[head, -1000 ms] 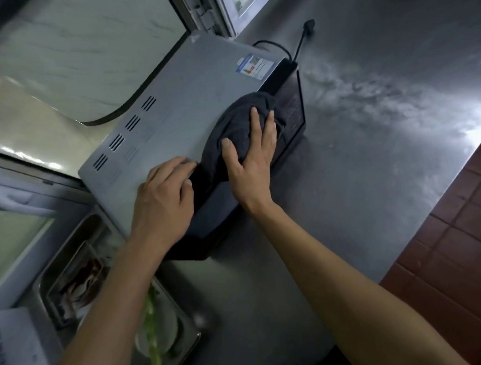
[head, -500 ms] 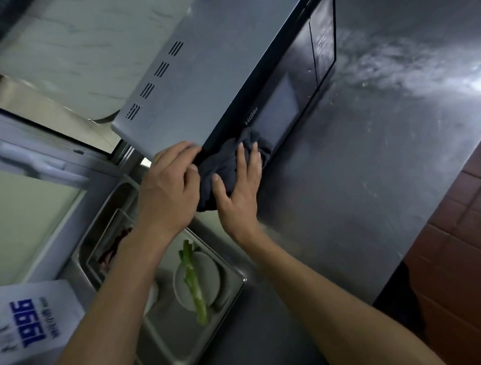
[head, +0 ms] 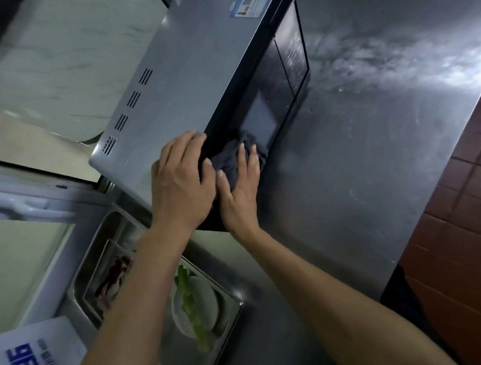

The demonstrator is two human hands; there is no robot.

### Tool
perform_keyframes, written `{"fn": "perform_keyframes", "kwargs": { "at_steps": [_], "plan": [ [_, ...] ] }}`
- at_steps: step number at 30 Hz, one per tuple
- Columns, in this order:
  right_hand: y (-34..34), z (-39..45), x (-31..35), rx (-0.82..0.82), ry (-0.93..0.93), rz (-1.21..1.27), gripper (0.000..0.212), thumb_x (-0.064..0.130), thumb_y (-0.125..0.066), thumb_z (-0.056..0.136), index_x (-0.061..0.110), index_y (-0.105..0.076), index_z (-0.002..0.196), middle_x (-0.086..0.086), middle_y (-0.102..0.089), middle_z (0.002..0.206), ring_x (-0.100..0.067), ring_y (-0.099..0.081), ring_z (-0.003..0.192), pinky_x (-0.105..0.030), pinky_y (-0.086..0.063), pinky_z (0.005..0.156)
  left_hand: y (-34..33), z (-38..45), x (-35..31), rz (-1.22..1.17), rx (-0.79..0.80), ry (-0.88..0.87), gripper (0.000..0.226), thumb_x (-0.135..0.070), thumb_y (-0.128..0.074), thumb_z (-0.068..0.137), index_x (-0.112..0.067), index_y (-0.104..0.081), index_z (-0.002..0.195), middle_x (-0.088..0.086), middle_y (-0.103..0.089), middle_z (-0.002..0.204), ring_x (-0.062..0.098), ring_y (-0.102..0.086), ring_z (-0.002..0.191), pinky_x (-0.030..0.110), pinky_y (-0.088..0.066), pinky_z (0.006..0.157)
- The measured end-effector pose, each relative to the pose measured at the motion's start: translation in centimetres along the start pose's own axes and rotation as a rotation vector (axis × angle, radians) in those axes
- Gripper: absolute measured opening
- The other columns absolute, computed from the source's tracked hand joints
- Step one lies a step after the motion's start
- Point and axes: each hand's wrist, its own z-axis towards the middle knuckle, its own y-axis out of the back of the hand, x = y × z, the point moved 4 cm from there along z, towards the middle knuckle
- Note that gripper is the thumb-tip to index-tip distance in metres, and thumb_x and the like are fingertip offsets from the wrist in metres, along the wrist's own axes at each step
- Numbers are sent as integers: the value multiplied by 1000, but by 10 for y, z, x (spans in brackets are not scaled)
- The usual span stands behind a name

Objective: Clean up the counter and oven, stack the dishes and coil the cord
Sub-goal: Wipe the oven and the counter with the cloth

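Note:
A silver oven (head: pixel 185 80) with a black glass front stands on the steel counter (head: pixel 374 148). A dark cloth (head: pixel 231 157) lies against the lower left part of the oven's front door. My right hand (head: pixel 241 188) presses flat on the cloth with straight fingers. My left hand (head: pixel 180 184) rests on the oven's near top corner, fingers bent over the edge beside the cloth. The cord is out of view.
A steel tray (head: pixel 232 312) at the lower left holds a white plate (head: pixel 205 300) with a green vegetable stalk (head: pixel 191 307). Another dish with red food (head: pixel 111 279) sits behind it. A white bag with blue print (head: pixel 29 363) lies bottom left. The counter edge meets red floor tiles (head: pixel 467 222) on the right.
The cloth and my right hand have slid from the oven's top down onto its front door. My left hand has stayed by the near top corner. The view has shifted.

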Motion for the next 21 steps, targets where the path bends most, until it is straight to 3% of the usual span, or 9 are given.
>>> {"fn": "perform_keyframes", "kwargs": {
  "at_steps": [12,21],
  "plan": [
    [80,150,31,-77,-58,98,66,49,-44,101,34,-13,158,8,9,166,-11,10,152,-49,-2,124,-12,105,-70,22,-15,-19,46,-25,-49,97,-12,-50,141,8,-51,144,25,-44,134,46,-42,102],
    [118,227,45,-163,-128,139,64,46,-44,101,29,-19,158,1,-7,167,-16,-1,153,-39,-5,120,-20,144,-88,0,-62,10,44,-24,-45,94,-14,-55,136,4,-53,140,22,-46,129,44,-43,96]
  ]
}}
